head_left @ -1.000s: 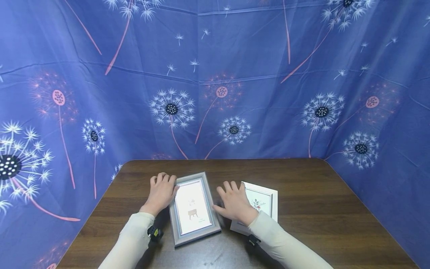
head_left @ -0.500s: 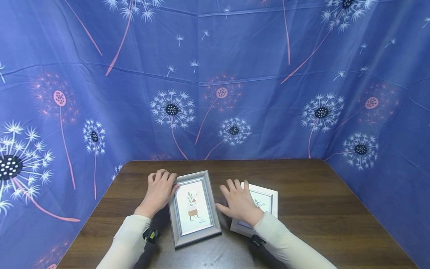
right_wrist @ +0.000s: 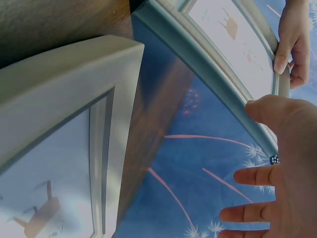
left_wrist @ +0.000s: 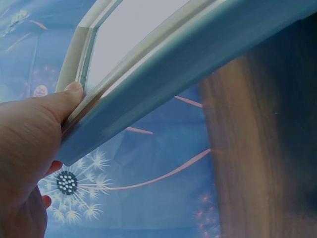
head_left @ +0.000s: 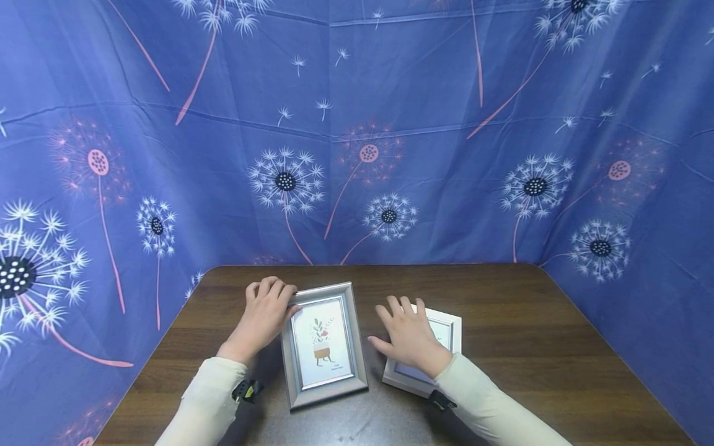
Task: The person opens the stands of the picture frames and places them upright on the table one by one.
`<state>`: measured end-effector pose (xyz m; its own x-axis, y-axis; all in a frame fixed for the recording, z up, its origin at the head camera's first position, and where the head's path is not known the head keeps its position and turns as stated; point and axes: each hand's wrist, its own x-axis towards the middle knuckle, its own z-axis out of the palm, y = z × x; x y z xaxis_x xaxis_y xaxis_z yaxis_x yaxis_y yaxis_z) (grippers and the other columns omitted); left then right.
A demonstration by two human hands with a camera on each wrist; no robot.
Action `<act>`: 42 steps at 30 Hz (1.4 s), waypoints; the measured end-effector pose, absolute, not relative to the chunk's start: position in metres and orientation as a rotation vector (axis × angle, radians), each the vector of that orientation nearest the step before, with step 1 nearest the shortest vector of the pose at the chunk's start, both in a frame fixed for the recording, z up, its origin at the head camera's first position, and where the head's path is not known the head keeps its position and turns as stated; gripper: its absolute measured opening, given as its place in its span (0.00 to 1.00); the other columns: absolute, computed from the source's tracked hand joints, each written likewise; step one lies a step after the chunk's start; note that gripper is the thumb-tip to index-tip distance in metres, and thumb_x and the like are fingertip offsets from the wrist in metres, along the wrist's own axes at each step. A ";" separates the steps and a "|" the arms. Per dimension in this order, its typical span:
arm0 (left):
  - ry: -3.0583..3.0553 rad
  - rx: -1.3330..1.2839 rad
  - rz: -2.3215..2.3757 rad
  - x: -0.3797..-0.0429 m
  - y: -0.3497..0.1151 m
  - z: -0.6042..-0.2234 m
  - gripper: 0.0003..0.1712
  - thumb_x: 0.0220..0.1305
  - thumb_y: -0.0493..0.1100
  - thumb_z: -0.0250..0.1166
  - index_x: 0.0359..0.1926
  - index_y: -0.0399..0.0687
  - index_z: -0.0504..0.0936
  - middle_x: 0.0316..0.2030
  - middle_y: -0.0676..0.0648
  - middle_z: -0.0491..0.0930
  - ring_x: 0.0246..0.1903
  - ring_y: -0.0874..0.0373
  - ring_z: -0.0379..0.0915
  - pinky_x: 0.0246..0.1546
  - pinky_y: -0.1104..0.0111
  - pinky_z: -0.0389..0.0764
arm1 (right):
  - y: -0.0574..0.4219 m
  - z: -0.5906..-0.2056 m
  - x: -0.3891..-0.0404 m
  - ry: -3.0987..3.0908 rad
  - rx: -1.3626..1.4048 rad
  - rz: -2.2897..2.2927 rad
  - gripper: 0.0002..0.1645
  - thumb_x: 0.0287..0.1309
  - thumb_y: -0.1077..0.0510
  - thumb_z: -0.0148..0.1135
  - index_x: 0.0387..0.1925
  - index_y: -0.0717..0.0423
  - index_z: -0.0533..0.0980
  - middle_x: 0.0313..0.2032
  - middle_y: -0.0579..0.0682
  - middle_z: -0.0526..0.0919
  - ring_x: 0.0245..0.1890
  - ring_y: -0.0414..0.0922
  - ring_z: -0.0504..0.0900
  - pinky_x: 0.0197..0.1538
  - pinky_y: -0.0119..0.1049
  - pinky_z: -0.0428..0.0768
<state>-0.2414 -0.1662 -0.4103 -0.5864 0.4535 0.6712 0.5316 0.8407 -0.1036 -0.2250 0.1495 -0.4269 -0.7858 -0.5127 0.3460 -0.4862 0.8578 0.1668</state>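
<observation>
Blue cloth (head_left: 334, 93) printed with dandelions hangs behind and to both sides of your brown wooden table (head_left: 519, 353). Partway is a fair judgement of the handling: the grey frame (head_left: 325, 344) is taken in hand and tilted, but not released; the white frame (head_left: 442, 331) beside it is not in your grasp. How much remains beyond that, you can't tell from these views.

Your left hand (head_left: 262, 319) grasps the grey frame by its upper left corner, thumb on the front face, fingers passing behind. Your right hand (head_left: 409, 341) hovers in front of the white frame, fingers spread and straight, holding nothing.

You have the grey frame left of the table's middle, upper edge raised, lower edge apparently on the wood. Its border is silvery grey and stepped, with a darker side wall. Inside you see a pale print (head_left: 321, 353): a brown pot on legs, leafy sprigs, a reddish flower and lettering too small to read. The white frame, just to its right, is partly hidden by your hand and forearm.
</observation>
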 end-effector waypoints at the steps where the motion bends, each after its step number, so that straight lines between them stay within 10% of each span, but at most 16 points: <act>1: -2.287 -0.722 -0.135 -0.241 -0.166 -0.409 0.23 0.53 0.45 0.77 0.45 0.41 0.77 0.36 0.45 0.76 0.48 0.43 0.68 0.47 0.45 0.61 | 0.151 -0.426 -0.225 -2.654 0.737 -0.102 0.37 0.60 0.29 0.55 0.57 0.50 0.73 0.56 0.59 0.74 0.55 0.59 0.73 0.55 0.65 0.66; 42: -2.272 -0.863 -0.019 -0.229 -0.158 -0.376 0.18 0.63 0.59 0.57 0.36 0.51 0.78 0.31 0.54 0.77 0.39 0.54 0.68 0.49 0.48 0.60 | 0.182 -0.420 -0.221 -2.547 0.721 -0.056 0.36 0.54 0.31 0.63 0.54 0.51 0.76 0.51 0.58 0.76 0.50 0.59 0.74 0.52 0.62 0.67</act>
<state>-0.2295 -0.1577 -0.3756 -0.5357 0.5785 0.6151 0.5889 0.7780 -0.2188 -0.2211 0.1824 -0.4197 -0.7409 -0.5028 0.4453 -0.4827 0.8596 0.1675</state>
